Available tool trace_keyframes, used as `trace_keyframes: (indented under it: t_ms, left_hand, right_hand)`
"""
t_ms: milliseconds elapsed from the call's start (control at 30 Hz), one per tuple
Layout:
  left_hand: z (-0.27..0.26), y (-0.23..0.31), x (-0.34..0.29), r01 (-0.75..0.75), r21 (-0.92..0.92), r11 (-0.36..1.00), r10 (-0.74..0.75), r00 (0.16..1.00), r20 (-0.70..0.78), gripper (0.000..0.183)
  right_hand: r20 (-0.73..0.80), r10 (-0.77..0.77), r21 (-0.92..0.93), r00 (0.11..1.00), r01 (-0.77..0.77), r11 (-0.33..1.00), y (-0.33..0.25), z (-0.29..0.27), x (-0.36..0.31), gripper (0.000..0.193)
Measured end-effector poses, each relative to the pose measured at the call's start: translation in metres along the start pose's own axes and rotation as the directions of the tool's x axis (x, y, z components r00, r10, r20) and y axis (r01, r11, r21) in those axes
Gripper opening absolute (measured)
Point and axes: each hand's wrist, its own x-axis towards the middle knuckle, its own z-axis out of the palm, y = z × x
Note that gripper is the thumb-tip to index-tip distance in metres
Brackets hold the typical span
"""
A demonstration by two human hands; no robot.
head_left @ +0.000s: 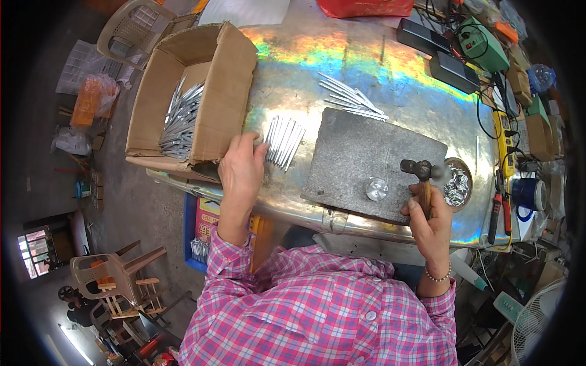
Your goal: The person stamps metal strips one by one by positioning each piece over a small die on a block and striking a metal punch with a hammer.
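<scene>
My right hand [432,227] is wrapped round the wooden handle of a small hammer [421,169], whose dark head is raised near the right side of a flat grey stone slab [366,152]. On the slab, close to its front edge, lies a small round shiny metal or glass piece [376,188]. My left hand [242,169] rests between a cardboard box [224,91] and a row of slim silver metal strips [284,141]. Its thumb is apart from the fingers, beside the strips, and nothing shows in it. More such metal strips [177,125] fill the bottom of the box.
Beyond the slab lies a loose bunch of metal strips [351,97]. A round bowl [469,182] of small shiny parts stands right of it. Red-handled pliers [500,213], a yellow power strip [505,143] and black power adapters [453,71] with cables line the right side. A blue crate [190,235] stands below left.
</scene>
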Motion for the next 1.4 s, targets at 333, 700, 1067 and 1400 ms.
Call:
trace_keyframes:
  t_ms: [333, 700, 1067, 1400]
  left_hand:
    - [0.042, 0.085, 0.110, -0.578, -0.175, 0.797, 0.574, 0.815, -0.078, 0.023]
    - [0.070, 0.088, 0.156, -0.685, 0.073, 0.725, 0.615, 0.691, 0.378, 0.020]
    - [0.035, 0.073, 0.141, -0.571, 0.013, 0.821, 0.564, 0.814, 0.142, 0.018]
    - [-0.010, 0.096, 0.002, -0.018, -0.849, 0.528, 0.298, 0.940, 0.165, 0.011]
  right_hand:
    - [0.015, -0.027, 0.017, 1.000, 0.027, 0.999, 0.003, 0.000, 0.000, 0.021]
    - [0.040, -0.013, 0.007, 0.999, 0.013, 1.000, 0.000, -0.004, 0.002, 0.021]
    - [0.068, -0.052, 0.038, 0.996, 0.050, 0.998, -0.001, -0.006, 0.002, 0.020]
    - [-0.158, 0.020, 0.185, 0.987, 0.010, 0.983, 0.011, -0.037, -0.003, 0.010]
